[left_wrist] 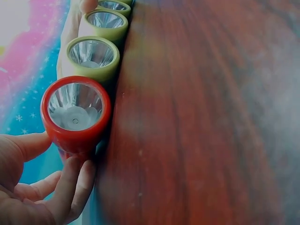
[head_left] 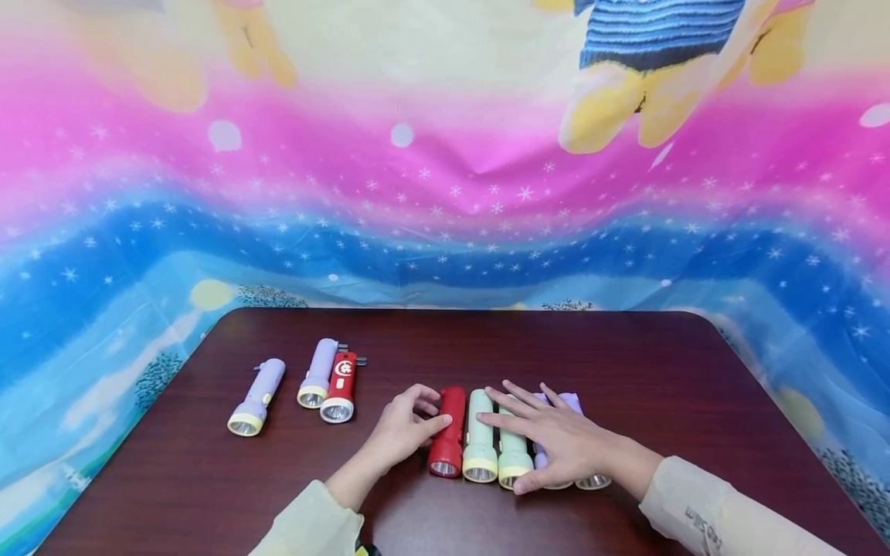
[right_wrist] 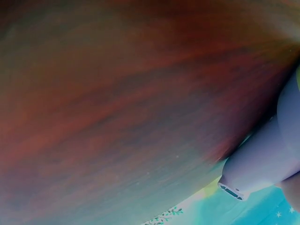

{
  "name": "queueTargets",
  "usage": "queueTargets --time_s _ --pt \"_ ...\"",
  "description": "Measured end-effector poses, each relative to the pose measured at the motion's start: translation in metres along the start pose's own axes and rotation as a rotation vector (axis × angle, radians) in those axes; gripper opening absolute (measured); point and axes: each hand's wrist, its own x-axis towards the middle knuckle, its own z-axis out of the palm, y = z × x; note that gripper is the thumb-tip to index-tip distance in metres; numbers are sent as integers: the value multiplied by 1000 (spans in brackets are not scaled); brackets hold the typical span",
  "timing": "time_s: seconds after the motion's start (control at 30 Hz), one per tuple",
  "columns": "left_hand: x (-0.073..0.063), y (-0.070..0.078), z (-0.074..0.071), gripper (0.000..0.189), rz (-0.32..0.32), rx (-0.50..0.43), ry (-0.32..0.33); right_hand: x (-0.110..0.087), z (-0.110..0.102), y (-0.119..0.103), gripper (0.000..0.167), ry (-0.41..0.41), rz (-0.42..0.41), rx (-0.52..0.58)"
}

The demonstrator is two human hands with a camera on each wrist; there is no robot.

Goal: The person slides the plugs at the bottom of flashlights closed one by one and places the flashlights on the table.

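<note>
A row of flashlights lies side by side on the table, lenses facing the near edge. At its left end my left hand (head_left: 398, 427) holds a red flashlight (head_left: 448, 432), thumb on top and fingers against its left side. The red flashlight (left_wrist: 75, 110) shows its round lens close up in the left wrist view. To its right lie a green flashlight (head_left: 480, 436), another green one (head_left: 513, 455) and purple ones. My right hand (head_left: 566, 436) rests across these with fingers spread, partly hiding them. A purple flashlight (right_wrist: 262, 161) appears at the right wrist view's edge.
On the left side of the table (head_left: 445, 347) lie a purple flashlight (head_left: 259, 395) alone and, beside each other, a second purple one (head_left: 320, 372) and a red-and-white one (head_left: 339, 386) with prongs out. A printed cloth (head_left: 445, 193) hangs behind the table.
</note>
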Motion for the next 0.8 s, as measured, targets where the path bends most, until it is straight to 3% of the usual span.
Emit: queueTargets --time_s 0.3,0.47,0.8 --pt "0 0 -10 39 46 61 33 1 -2 0 90 -9 13 6" --pt "-2 -1 -21 36 67 148 128 1 -2 0 91 -16 25 9" --pt "1 7 -59 27 127 178 282 0 0 -1 90 -4 12 11"
